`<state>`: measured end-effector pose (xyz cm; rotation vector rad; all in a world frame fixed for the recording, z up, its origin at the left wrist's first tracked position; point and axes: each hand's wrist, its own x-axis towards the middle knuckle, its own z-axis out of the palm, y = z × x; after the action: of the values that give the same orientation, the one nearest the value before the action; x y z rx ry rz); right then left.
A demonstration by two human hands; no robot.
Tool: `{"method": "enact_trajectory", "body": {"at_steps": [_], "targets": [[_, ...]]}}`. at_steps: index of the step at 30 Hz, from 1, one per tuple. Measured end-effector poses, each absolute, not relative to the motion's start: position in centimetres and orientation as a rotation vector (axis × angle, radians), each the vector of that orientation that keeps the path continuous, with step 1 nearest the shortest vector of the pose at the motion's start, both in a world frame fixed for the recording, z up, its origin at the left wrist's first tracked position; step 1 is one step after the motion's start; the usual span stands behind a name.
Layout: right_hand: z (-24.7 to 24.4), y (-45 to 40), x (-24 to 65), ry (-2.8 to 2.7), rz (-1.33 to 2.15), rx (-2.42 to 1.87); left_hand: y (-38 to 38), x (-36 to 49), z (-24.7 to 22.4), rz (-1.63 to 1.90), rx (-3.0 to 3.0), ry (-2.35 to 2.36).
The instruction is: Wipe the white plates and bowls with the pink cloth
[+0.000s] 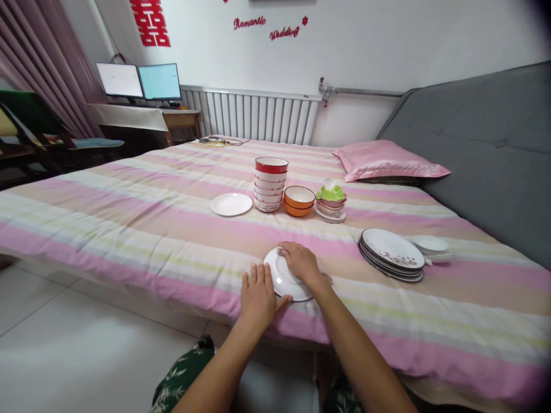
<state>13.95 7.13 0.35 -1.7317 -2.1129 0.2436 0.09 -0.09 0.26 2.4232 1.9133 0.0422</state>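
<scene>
A white plate (287, 285) with a thin dark rim lies bottom up near the bed's front edge, its foot ring showing. My left hand (257, 298) is at the plate's left edge, fingers stretched out and the thumb along the near rim. Across the plate's far right part rests my right hand (301, 265), its fingers pressed together and curled toward the far rim; what is under them is partly hidden. To the right stands a stack of dark-rimmed plates (390, 246) with a floral print.
Behind the plate stand an oval white plate (231, 204), a tall stack of white-and-red bowls (270, 186), orange bowls (299, 201) and small dishes under a green leaf-shaped one (331, 194). White dishes (430, 245) sit far right. A pink pillow (387, 160) lies by the grey headboard (482, 126).
</scene>
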Motion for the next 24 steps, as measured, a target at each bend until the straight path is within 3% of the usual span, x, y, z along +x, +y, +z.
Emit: {"method": "enact_trajectory", "body": {"at_steps": [24], "targets": [[3.7, 3.3, 19.2, -2.169, 0.371, -2.135, 0.0, 0.2, 0.2, 0.098, 2.443, 1.932]]}}
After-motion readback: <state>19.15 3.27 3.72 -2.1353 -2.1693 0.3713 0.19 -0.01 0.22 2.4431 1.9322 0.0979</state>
